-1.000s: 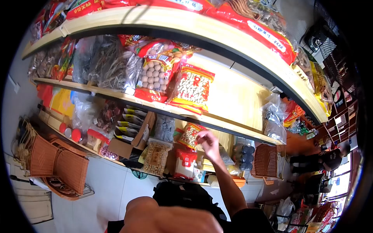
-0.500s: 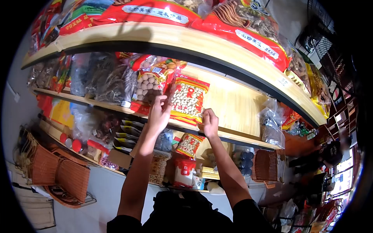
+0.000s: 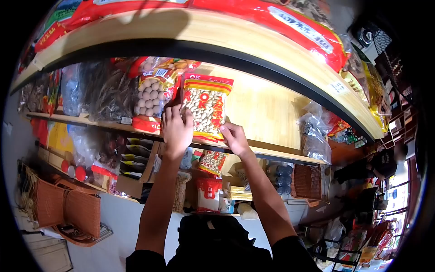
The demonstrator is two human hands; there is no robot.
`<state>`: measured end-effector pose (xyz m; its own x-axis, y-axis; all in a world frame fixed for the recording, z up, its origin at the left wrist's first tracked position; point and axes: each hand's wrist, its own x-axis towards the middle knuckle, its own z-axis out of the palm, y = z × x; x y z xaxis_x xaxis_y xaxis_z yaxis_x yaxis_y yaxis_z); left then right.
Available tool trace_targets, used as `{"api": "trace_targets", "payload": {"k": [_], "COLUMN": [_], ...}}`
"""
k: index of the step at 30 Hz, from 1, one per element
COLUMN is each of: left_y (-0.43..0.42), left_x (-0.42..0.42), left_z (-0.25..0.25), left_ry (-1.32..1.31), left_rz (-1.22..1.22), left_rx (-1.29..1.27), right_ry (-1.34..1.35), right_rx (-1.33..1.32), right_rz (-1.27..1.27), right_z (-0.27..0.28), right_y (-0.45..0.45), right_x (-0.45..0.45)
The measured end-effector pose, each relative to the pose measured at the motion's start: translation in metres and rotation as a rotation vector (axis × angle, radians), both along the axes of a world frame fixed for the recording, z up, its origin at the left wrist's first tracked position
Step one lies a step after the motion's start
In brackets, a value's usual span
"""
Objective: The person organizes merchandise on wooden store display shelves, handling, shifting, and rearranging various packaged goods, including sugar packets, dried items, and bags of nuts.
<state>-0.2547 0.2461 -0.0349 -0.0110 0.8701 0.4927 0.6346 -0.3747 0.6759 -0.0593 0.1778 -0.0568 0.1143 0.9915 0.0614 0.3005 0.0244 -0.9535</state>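
A red and yellow bag of cashews (image 3: pixel 202 109) with a clear window stands on the middle shelf, leaning back. My right hand (image 3: pixel 234 138) pinches its lower right corner between thumb and fingers. At its lower left is my left hand (image 3: pixel 177 130), fingers stretched out, their tips against the neighbouring bag of dried longans (image 3: pixel 152 97) and the thumb near the cashew bag's left edge. The longan bag, red with round brown fruit showing, stands close beside the cashews on the left. Whether my left thumb touches the cashew bag I cannot tell.
Bags of dark dried goods (image 3: pixel 111 97) fill the shelf further left. Clear plastic bags (image 3: pixel 315 136) lie at its right end. The upper shelf edge (image 3: pixel 235 52) overhangs my hands. Below are a smaller cashew bag (image 3: pixel 212 162) and wicker baskets (image 3: pixel 308 181). A person (image 3: pixel 383 163) stands far right.
My left hand has turned from upright beside the cashew bag to lying against the longan bag. My right hand now grips the cashew bag's lower corner. The view has shifted.
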Motion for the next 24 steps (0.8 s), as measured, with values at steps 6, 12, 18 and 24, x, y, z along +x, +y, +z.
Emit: {"api": "trace_targets", "payload": {"k": [6, 12, 18, 24], "left_y": [-0.001, 0.000, -0.010, -0.046], "left_x": [0.001, -0.002, -0.009, -0.013], "left_z": [-0.010, -0.021, -0.016, -0.007], "left_ry": [-0.052, -0.138, -0.155, -0.208], "left_rz": [0.035, -0.029, -0.104, -0.125], "left_rx": [0.046, 0.099, 0.069, -0.003], "right_ry": [-0.038, -0.077, -0.178, -0.148], "right_rx": [0.039, 0.023, 0.111, 0.120], "right_rz": [-0.008, 0.004, 0.026, 0.090], "right_z": [-0.004, 0.001, -0.005, -0.010], "right_y": [0.002, 0.000, 0.001, -0.003], "right_x": [-0.001, -0.002, 0.000, 0.002]}}
